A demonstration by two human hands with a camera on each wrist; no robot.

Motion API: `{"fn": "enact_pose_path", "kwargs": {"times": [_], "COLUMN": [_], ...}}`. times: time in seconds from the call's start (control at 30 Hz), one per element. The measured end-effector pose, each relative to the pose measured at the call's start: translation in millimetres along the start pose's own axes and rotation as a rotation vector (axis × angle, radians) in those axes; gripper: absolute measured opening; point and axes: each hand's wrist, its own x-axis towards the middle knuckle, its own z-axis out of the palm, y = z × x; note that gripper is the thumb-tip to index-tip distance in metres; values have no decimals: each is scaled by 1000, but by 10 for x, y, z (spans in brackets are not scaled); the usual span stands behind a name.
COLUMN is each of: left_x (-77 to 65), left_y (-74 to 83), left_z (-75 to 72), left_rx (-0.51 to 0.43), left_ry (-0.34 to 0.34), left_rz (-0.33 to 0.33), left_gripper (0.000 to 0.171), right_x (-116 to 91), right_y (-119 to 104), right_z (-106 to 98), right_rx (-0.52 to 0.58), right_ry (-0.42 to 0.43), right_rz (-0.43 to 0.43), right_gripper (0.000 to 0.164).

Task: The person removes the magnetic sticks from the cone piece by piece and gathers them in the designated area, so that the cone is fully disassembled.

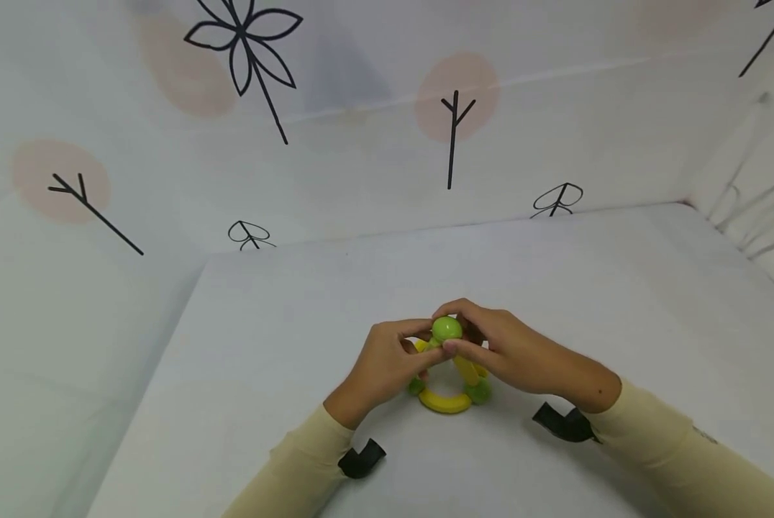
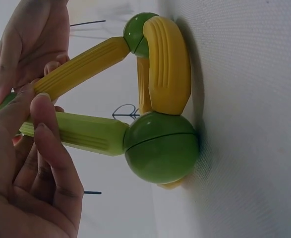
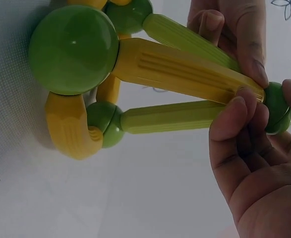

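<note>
A ball-and-stick building toy stands on the table as a pointed frame. Its base ring has yellow curved rods [image 1: 445, 403] and green balls [image 2: 162, 148]. Straight rods, light green [image 2: 90, 132] and yellow [image 3: 185, 69], slope up to a green top ball [image 1: 447, 328]. My left hand [image 1: 387, 360] pinches the upper end of the light green rod just under that ball. From the other side my right hand [image 1: 516, 345] grips the top ball between thumb and fingers, with other fingertips against the yellow rod. Fingers partly hide the joint at the top.
The white table [image 1: 283, 345] spreads around the toy. Behind it rises a pale cloth backdrop [image 1: 361, 173] with black plant drawings and pink spots. Black straps [image 1: 363, 459] hang under both sleeves.
</note>
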Motion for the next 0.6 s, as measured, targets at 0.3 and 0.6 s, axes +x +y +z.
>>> {"fn": "enact_pose_path", "kwargs": {"times": [0.3, 0.6], "left_x": [3, 10], "left_y": [8, 7], "left_z": [18, 20], "left_rx": [4, 28], "left_ry": [28, 45], "left_rz": [-21, -18], "left_gripper": [42, 39], "right_x": [-20, 0], "right_y": [38, 52], "right_z": [-48, -86], "right_rx": [-45, -21], "right_ry": [39, 28], "right_rz": [10, 43], "right_gripper": [25, 23]}}
